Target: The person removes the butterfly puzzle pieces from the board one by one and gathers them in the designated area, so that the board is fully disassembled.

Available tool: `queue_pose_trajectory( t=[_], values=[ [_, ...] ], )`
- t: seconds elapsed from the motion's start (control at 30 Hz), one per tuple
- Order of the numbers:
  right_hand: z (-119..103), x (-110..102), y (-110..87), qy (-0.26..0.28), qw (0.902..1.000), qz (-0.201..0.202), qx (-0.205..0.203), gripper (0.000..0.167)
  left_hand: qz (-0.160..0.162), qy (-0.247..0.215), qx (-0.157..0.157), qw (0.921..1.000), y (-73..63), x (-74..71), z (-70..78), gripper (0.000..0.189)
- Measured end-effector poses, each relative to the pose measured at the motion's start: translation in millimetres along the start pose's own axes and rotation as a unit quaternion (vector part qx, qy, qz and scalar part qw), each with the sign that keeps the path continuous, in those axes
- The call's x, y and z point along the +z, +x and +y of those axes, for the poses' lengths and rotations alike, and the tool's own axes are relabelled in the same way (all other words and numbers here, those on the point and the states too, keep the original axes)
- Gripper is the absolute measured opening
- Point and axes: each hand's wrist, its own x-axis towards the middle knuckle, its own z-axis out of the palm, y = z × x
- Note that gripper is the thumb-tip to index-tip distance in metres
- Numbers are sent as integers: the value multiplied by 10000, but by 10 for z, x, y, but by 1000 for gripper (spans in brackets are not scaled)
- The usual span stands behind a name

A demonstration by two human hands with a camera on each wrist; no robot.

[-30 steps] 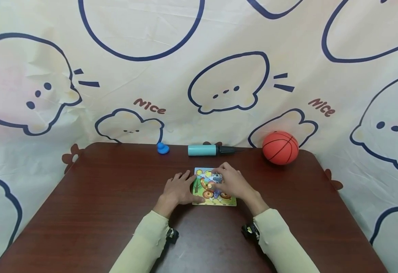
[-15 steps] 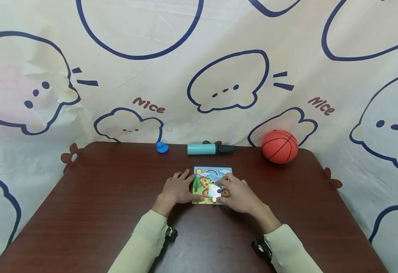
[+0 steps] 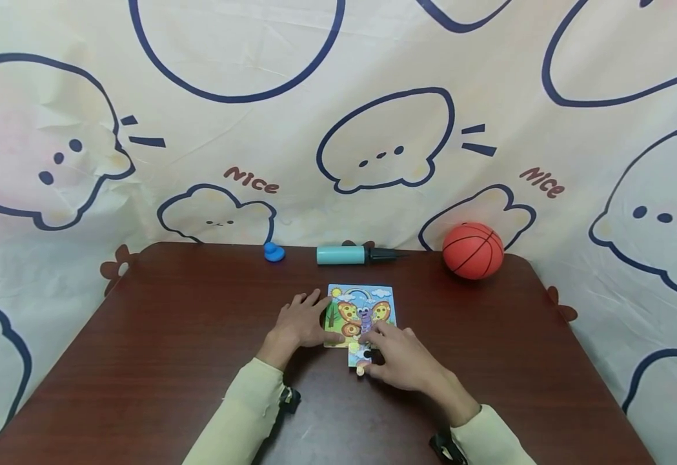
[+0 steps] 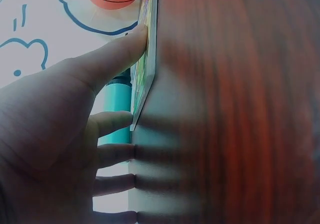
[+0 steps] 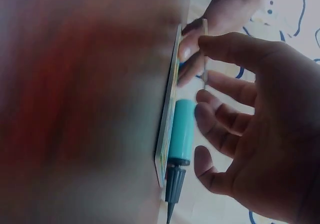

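A jigsaw puzzle board (image 3: 346, 313) with a butterfly picture lies flat on the table in the head view. My left hand (image 3: 303, 323) rests at its left side, fingers spread and fairly straight. In the left wrist view, its thumb presses on the board (image 4: 144, 72) and the index finger touches the edge. My right hand (image 3: 404, 358) pinches a puzzle piece (image 3: 358, 356) over the board's front edge. The right wrist view shows this piece (image 5: 205, 27) edge-on, raised off the board, between thumb and fingers. The right hand covers the board's lower right part.
Along the back of the brown table (image 3: 158, 336) are a blue rubber duck (image 3: 274, 252), a teal hand pump (image 3: 341, 255) with a black nozzle and a red toy basketball (image 3: 473, 250). A cartoon-printed cloth (image 3: 292, 142) hangs behind.
My right hand has moved from the upper right of the board down to its front edge, bringing a puzzle piece up and toward me. The left hand has stayed in place.
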Motion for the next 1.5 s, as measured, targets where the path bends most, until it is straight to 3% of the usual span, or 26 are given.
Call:
queue_pose_trajectory(
  t=[0.4, 0.67, 0.83, 0.97, 1.17, 1.5],
  values=[
    [-204, 78, 10, -260, 9973, -662, -171, 38, 52, -27, -39, 10000, 4, -21, 0, 92],
    [-274, 93, 42, -364, 9958, -828, -132, 41, 67, 30, 11, 10000, 7, -38, 8, 93],
    [-263, 73, 44, -114, 9956, -932, -25, 47, 77, 67, 19, 9999, 6, -39, 7, 93],
    [-196, 43, 52, 236, 9962, -838, 68, 50, 69, 68, 12, 10000, -2, -42, 3, 93],
    [-51, -18, 82, 351, 9984, -380, 241, 51, 57, 28, 6, 10000, -18, -36, -1, 92],
    [176, 24, 252, 639, 9960, -52, 620, 51, 58, -64, 0, 10000, -23, -3, -11, 92]
  ],
)
